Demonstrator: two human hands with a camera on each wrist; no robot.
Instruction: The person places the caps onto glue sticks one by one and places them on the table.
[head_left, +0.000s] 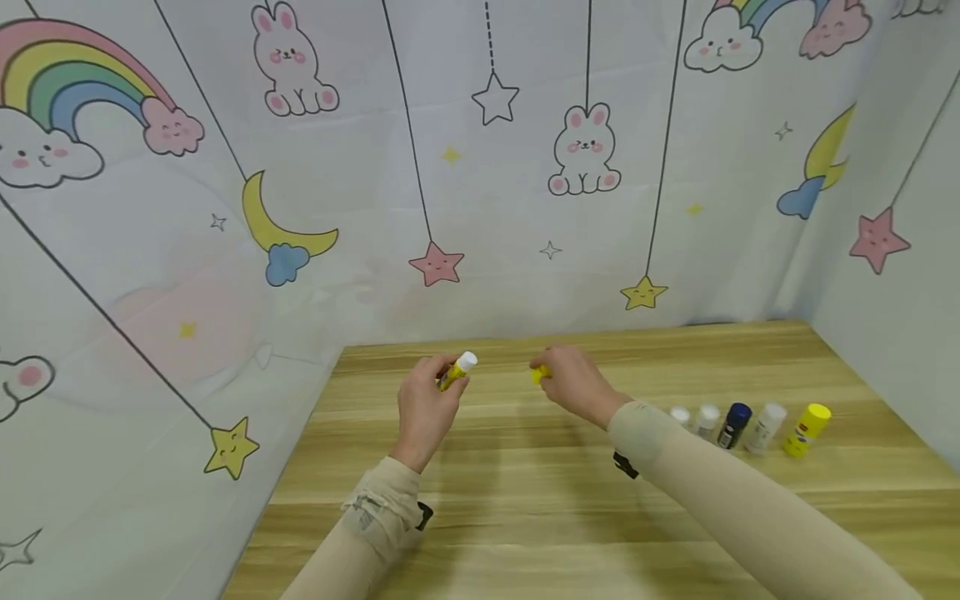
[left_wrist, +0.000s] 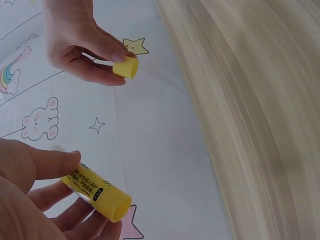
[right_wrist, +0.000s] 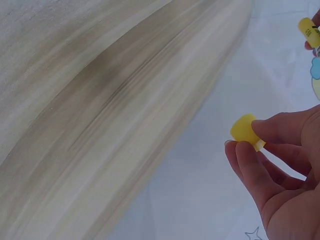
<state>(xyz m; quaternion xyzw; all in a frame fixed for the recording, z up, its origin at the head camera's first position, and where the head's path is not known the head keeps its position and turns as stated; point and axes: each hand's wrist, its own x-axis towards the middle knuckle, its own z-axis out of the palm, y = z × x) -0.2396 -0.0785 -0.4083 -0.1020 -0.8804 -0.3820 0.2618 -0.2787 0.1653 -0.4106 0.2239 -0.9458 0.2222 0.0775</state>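
A yellow glue stick with a white end is held by my left hand, thumb on one side and fingers on the other. The left wrist view shows dark print along the glue stick and its plain yellow end. To the right, my right hand pinches a small yellow cap between thumb and fingertips. In the right wrist view the cap is apart from the glue stick, which shows at the upper right edge. Both hands are above the table, with a gap between them.
On the right side of the wooden table several sticks stand in a row, among them a dark blue stick and a yellow stick. My right sleeve passes close to the row. A patterned curtain hangs behind the table.
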